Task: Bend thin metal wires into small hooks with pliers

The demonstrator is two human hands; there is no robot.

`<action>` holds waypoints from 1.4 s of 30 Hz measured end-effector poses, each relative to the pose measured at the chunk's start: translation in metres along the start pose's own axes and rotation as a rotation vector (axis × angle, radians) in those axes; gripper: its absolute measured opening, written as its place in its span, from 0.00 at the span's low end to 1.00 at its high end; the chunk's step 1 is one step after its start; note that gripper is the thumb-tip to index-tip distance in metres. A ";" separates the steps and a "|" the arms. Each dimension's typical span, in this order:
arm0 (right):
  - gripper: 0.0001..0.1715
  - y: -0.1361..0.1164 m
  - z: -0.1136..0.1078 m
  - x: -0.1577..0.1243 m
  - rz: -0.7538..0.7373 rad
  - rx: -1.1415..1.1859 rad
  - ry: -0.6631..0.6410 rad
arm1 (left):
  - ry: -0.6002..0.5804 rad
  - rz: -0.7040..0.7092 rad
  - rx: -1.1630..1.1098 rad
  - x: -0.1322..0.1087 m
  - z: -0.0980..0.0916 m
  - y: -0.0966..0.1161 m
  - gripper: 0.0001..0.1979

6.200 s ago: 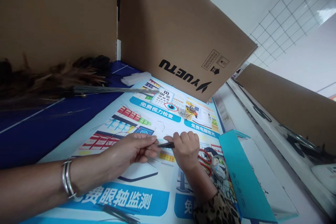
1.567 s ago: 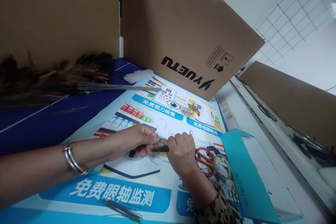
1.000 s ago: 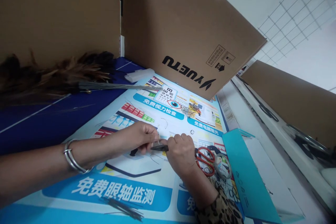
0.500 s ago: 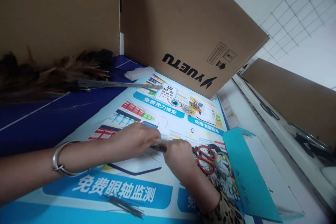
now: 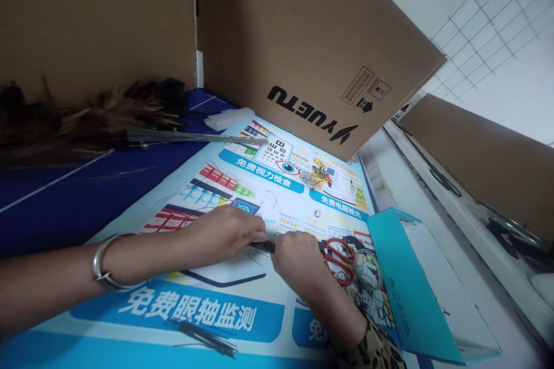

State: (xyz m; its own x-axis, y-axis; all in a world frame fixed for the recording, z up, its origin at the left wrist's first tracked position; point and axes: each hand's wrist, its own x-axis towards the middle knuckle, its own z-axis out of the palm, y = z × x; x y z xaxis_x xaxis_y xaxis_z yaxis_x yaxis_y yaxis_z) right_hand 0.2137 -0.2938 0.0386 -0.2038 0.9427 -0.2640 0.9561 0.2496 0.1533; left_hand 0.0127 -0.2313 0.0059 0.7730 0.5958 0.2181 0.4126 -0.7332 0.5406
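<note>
My right hand (image 5: 298, 256) is wrapped round dark pliers (image 5: 267, 247), whose narrow jaws point left. The fingers of my left hand (image 5: 231, 230) are pinched together right at the jaw tip; what they hold is too small or hidden to make out. A silver bangle (image 5: 103, 262) circles my left wrist. Red-handled scissors (image 5: 341, 262) lie just right of my right hand, beside a roll of clear tape (image 5: 367, 269). Below my hands is a small bundle of thin grey wires (image 5: 206, 337). A tiny dark ring (image 5: 317, 214) sits on the printed sheet above the pliers.
A printed sheet (image 5: 242, 360) covers the work surface. Long wires (image 5: 203, 137) and brown feathers (image 5: 130, 109) lie at the upper left. Small wire pieces (image 5: 309, 180) are piled beyond my hands. A teal box (image 5: 411, 288) stands right, a cardboard box (image 5: 320, 40) behind.
My hands stay nearly in place at the pliers. The left forearm and bangle have shifted very slightly to the right.
</note>
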 end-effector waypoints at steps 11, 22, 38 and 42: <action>0.07 0.006 0.014 0.009 0.057 0.051 0.283 | 0.142 -0.406 -0.444 0.016 -0.019 -0.021 0.13; 0.15 0.021 0.055 0.030 0.018 0.222 0.776 | 0.047 -0.129 -0.160 0.038 0.008 -0.036 0.11; 0.12 0.021 0.056 0.031 0.055 0.322 0.575 | -0.164 -0.209 -0.061 0.005 0.009 0.004 0.07; 0.12 0.020 0.055 0.031 0.044 0.338 0.555 | -0.226 -0.223 -0.015 0.005 0.013 0.013 0.06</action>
State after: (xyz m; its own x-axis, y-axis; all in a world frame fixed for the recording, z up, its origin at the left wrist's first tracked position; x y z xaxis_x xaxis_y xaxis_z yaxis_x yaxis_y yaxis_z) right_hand 0.2383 -0.2718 -0.0185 -0.1543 0.9473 0.2808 0.9611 0.2098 -0.1794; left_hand 0.0279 -0.2426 0.0039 0.7527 0.6518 -0.0928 0.5780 -0.5867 0.5673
